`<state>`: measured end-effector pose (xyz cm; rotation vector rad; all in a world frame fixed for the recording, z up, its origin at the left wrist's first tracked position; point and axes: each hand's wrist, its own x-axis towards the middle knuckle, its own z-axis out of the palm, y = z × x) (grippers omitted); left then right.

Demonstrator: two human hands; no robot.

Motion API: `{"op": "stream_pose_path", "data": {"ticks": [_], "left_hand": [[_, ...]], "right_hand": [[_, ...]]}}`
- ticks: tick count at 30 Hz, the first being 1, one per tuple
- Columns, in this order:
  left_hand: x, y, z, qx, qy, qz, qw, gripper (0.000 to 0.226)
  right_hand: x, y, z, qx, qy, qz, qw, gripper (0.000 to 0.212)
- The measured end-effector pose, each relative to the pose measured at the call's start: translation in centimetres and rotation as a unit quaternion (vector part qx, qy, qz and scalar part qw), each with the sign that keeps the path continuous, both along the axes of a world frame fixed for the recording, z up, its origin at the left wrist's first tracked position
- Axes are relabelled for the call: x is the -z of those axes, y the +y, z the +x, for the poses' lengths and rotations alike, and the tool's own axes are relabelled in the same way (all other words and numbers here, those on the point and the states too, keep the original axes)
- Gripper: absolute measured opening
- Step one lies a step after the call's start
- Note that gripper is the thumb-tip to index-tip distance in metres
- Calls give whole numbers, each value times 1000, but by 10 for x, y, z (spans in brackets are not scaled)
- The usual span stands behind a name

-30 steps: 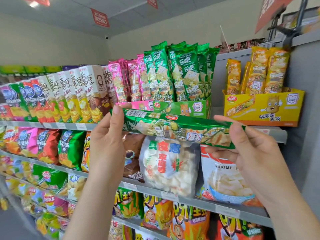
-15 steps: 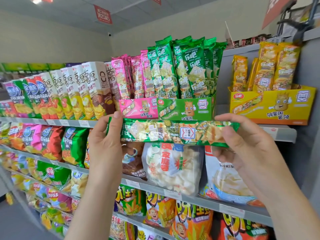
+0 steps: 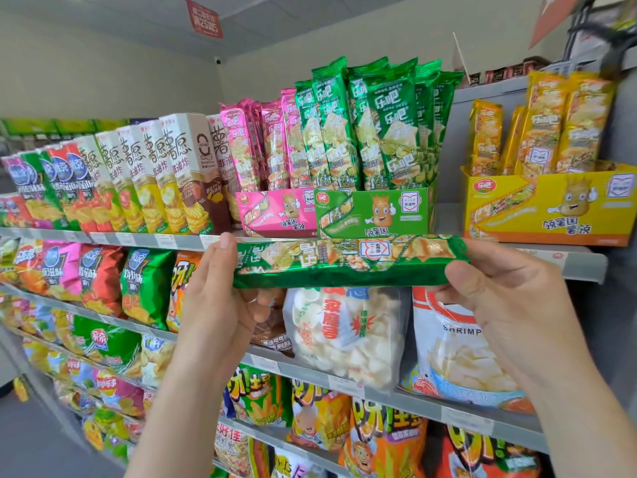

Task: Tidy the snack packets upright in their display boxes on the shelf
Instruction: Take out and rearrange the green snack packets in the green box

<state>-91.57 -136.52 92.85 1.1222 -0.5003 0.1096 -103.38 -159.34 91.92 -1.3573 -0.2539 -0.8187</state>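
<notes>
A long green snack packet (image 3: 348, 262) lies level in front of the top shelf edge, held at both ends. My left hand (image 3: 220, 301) grips its left end with the thumb on top. My right hand (image 3: 510, 305) pinches its right end between thumb and fingers. Just above it stands the green display box (image 3: 372, 212) with several green packets (image 3: 372, 125) upright inside. A pink display box (image 3: 275, 212) with pink packets (image 3: 255, 143) is on its left. A yellow display box (image 3: 551, 208) with orange packets (image 3: 551, 129) stands further right.
Tall snack cartons (image 3: 172, 177) and bags fill the top shelf to the left. Below hang chip bags (image 3: 144, 281), a clear bag of white crackers (image 3: 348, 332) and a shrimp snack bag (image 3: 458, 353). A grey upright (image 3: 624, 236) bounds the shelf on the right.
The green packet has levelled out from a slant and turned its printed front towards me. Both hands keep their hold at its ends. The view has moved closer to the shelf.
</notes>
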Motion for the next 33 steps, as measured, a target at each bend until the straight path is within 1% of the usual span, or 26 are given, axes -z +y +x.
{"op": "stream_pose_path", "data": {"ticks": [4,7,9,10,11,14,16,17,19,20,21,22,23,24,25,27,29,30,31,33], "left_hand": [[-2,-2,3,-35,14,-28,999,32],[-4,-1,5,-48,-5,-38,998,35],[-3,-2,6,-47,-18,-39,998,25],[-3,-4,6,-44,-18,-46,998,23],[-2,-5,8,-39,-18,-60,997,28],[-1,-9,13,-13,-14,-91,996,39],[-2,-12,13,11,-3,-94,995,59],[-2,-13,13,15,2,-83,996,68],[-2,-14,15,11,0,-72,997,72],[-2,-14,16,10,-9,-73,997,70],[-2,-14,18,12,-21,-77,997,65],[-1,-15,20,17,-32,-85,996,59],[-1,-15,21,28,-40,-94,994,52],[-1,-14,22,42,-49,-102,993,46],[-1,-14,23,55,-59,-109,991,40],[0,-15,23,75,-70,-120,987,35],[0,-17,23,91,-75,-128,985,37],[-1,-17,23,98,-76,-130,984,38],[-1,-17,23,106,-74,-129,983,38],[-3,-16,21,122,-56,-120,984,34]], "right_hand": [[2,-1,3,-7,13,-11,1000,47],[4,-6,5,-75,47,-4,996,54],[9,-11,7,-126,70,18,989,41],[12,-12,8,-127,77,4,989,36],[14,-11,9,-109,84,-28,990,37],[24,-5,15,-15,79,-122,989,51],[27,4,19,61,54,-171,982,55],[31,7,21,108,41,-203,972,57],[36,12,24,169,10,-263,950,55],[39,12,24,164,-2,-277,947,49],[41,11,24,132,2,-271,954,40],[41,11,24,76,21,-239,968,31],[40,11,23,9,47,-192,980,27],[40,10,24,-47,70,-145,986,29],[41,9,24,-69,89,-120,986,35],[42,6,25,-98,134,-123,978,48],[41,9,24,-211,188,-91,955,48],[42,10,23,-252,195,-80,945,46],[43,12,24,-269,187,-73,942,44],[44,16,24,-242,165,-53,955,37]]}}
